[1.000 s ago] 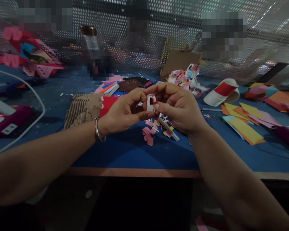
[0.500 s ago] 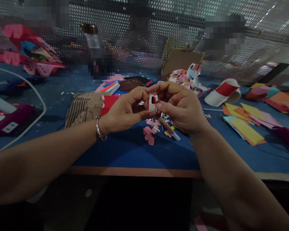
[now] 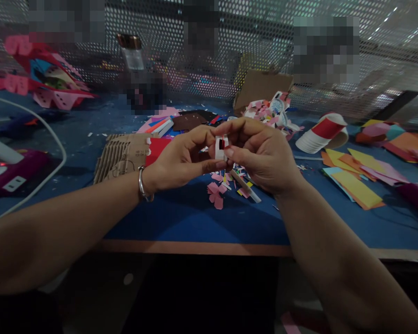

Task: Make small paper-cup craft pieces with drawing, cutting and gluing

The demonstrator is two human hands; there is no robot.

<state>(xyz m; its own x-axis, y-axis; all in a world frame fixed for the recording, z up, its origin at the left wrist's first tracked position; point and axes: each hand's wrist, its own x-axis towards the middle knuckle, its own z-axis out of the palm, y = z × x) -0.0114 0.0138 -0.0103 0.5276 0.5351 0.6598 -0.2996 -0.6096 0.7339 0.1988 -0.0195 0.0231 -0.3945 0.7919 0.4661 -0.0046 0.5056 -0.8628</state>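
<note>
Between the fingertips of both hands is a small white piece (image 3: 218, 150) with a dark slot and a bit of red, probably folded paper; its exact kind does not show. My left hand (image 3: 183, 157), with a silver bangle at the wrist, pinches it from the left. From the other side my right hand (image 3: 259, 155) grips it between thumb and fingers. On the table below lie a pink paper flower (image 3: 215, 195), a pale glue stick (image 3: 252, 192) and many paper scraps. Corrugated cardboard (image 3: 123, 155) and red paper (image 3: 156, 150) lie beside my left hand.
A red-and-white paper cup (image 3: 320, 132) lies on its side at right, near yellow and orange paper sheets (image 3: 355, 183). At left stand a purple power strip (image 3: 21, 171) and a white cable (image 3: 57, 139). A perforated metal screen (image 3: 167, 28) closes off the back of the blue table (image 3: 195, 222).
Almost nothing differs. Both hands keep hold of the small white piece in the same place, and the red bit in its slot looks slightly shifted.
</note>
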